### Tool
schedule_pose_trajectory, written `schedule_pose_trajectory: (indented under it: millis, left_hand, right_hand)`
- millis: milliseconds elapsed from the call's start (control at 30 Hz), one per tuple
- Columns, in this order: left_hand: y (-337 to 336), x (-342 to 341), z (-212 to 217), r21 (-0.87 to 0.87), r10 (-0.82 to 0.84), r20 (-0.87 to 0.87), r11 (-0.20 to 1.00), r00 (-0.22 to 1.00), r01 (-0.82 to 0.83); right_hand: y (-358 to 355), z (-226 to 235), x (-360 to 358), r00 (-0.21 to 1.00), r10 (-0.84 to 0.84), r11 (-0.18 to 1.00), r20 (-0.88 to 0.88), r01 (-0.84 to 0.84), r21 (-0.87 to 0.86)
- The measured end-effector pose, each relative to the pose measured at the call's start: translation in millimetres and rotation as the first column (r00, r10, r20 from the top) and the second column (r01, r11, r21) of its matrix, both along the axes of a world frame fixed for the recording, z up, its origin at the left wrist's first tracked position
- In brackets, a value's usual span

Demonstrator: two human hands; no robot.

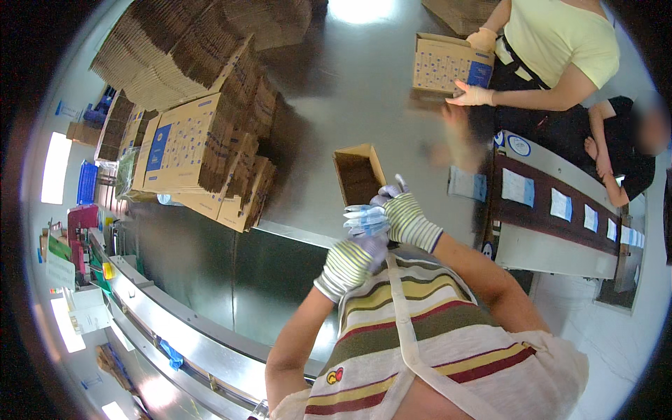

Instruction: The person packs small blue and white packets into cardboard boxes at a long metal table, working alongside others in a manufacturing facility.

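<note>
In striped gloves with purplish fingers, both my hands are at a small stack of flat white-and-blue packets (365, 220) in front of my body. My left hand (348, 264) closes round the near end of the stack. My right hand (409, 218) presses its fingers on the stack's right side, with the thumb sticking up; its fingertips are partly hidden. Just beyond the packets stands an open cardboard box (358, 173) on the metal table (315, 119). Its inside looks dark, and the packets overlap its near edge.
Tall stacks of folded cardboard boxes (185, 143) stand on the left. At the right, a conveyor belt (537, 192) carries several packets in a row, with another packet (467, 183) at its end. Across the table, a gloved co-worker holds a carton (448, 64). Another person sits beyond the belt.
</note>
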State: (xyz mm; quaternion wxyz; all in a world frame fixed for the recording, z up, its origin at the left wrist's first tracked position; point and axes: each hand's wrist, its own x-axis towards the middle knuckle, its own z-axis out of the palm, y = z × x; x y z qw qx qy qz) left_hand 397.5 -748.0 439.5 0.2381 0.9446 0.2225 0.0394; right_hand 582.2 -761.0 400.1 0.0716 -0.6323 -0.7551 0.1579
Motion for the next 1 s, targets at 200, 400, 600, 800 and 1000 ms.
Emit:
schedule_pose_trajectory:
  millis: [200,400,600,800,1000]
  left_hand:
    - [78.9,45.7,-20.8,-0.053,0.242,-0.257,0.963,0.936,-0.264]
    - [99.7,76.4,-73.2,-0.119,0.021,-0.640,0.985,0.768,-0.126]
    - [100.7,65.4,-133.2,-0.324,-0.175,-0.591,0.946,0.787,-0.033]
    - [62.5,48.4,-95.8,-0.223,-0.261,-0.538,0.961,0.801,0.164]
    - [9.4,39.9,-57.9,0.001,0.192,-0.349,0.979,0.917,-0.205]
  right_hand:
    - [4.5,9.6,-11.5,0.985,0.154,0.984,0.074,-0.146,-0.097]
    - [-37.7,9.3,-0.1,0.984,0.129,0.980,-0.121,-0.108,0.168]
    - [-41.4,6.0,-0.6,0.990,0.041,0.989,-0.135,-0.022,0.144]
    - [-39.4,3.0,-11.6,0.972,0.007,0.993,-0.235,0.020,0.113]
    - [-44.1,-3.9,4.5,0.913,0.081,0.980,-0.400,0.001,0.200]
